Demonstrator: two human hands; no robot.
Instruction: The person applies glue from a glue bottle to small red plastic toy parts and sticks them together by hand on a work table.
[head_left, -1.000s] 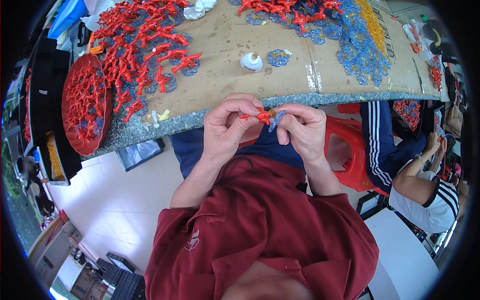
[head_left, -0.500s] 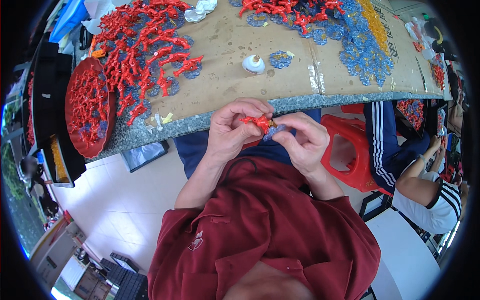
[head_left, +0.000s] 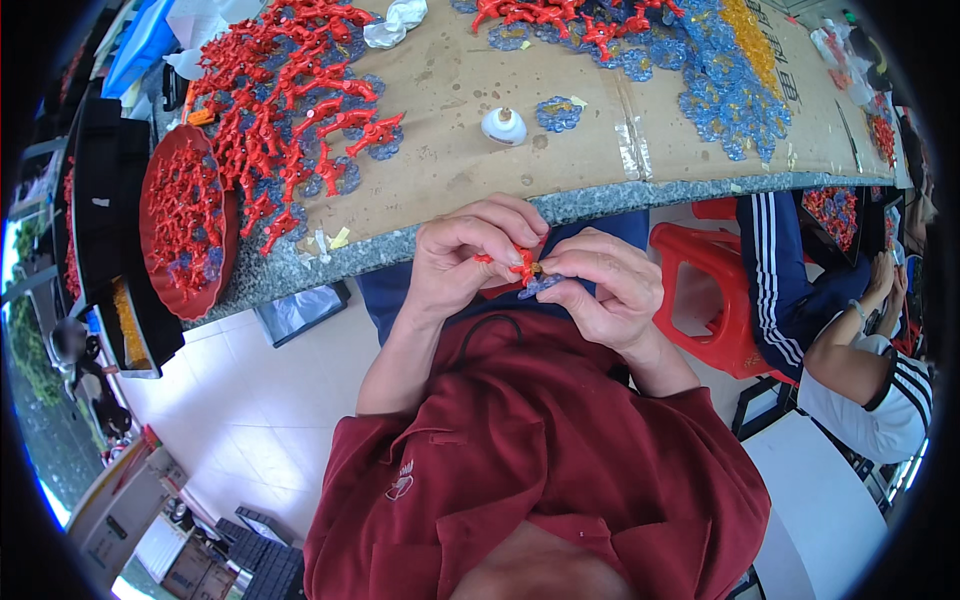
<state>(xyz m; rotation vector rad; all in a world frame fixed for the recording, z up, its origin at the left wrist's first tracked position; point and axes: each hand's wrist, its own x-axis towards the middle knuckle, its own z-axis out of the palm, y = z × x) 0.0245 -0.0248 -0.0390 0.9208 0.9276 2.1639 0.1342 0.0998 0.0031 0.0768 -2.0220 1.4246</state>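
Note:
Just in front of the table edge, my left hand [head_left: 462, 257] pinches a small red plastic figurine [head_left: 522, 264] between thumb and fingers. My right hand [head_left: 612, 285] grips a translucent blue flower-shaped base [head_left: 541, 288] against the figurine's lower end. A bit of yellow shows where the two pieces meet; whether they are joined I cannot tell. On the cardboard beyond my hands sits a small white bottle [head_left: 504, 127] with a brownish tip. Beside it lies a loose blue base [head_left: 558, 113].
Red figurines on blue bases [head_left: 290, 110] crowd the table's left side, near a red scalloped tray [head_left: 232, 245] of figurines. Blue bases [head_left: 735, 110] and yellow pieces [head_left: 752, 50] are heaped at right. A red stool [head_left: 690, 330] and a seated person [head_left: 850, 370] are to my right.
The figurine and base have turned in my fingers, the blue base now lying flatter beneath the figurine. Both hands stay in nearly the same place; the view has shifted slightly.

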